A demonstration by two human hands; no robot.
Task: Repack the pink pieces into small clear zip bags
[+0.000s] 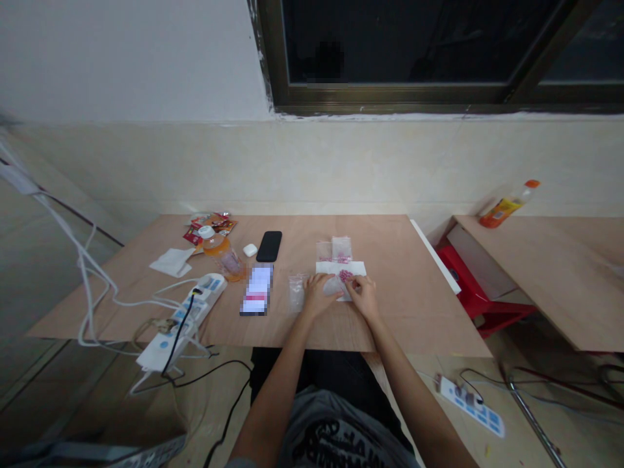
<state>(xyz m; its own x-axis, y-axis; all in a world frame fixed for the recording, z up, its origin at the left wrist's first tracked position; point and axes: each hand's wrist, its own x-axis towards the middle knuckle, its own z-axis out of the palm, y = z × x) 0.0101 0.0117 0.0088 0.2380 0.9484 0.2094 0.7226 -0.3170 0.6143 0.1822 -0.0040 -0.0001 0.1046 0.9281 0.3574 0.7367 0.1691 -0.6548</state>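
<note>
A white sheet of paper point(359, 268) lies on the table with a small heap of pink beads point(345, 275) on it. My left hand point(318, 294) is at the paper's left side, its thumb and fingers closed around a small clear plastic bag point(332, 285) beside the heap. At the right edge of the beads my right hand point(364, 298) has thumb and forefinger pinched together; whatever is between them is too small to make out. Another clear bag point(296, 292) lies left of my left hand. Two small bags point(342, 247) with some pink beads rest behind the paper.
Left of the hands are a lit phone point(257, 289), a dark phone point(270, 246), a white case point(250, 250), an orange-tinted bottle point(221, 253), tissue point(171, 262) and snack wrappers point(214, 224). A power strip point(182, 322) with cables overhangs the front edge. A drink bottle point(507, 207) stands on the right table.
</note>
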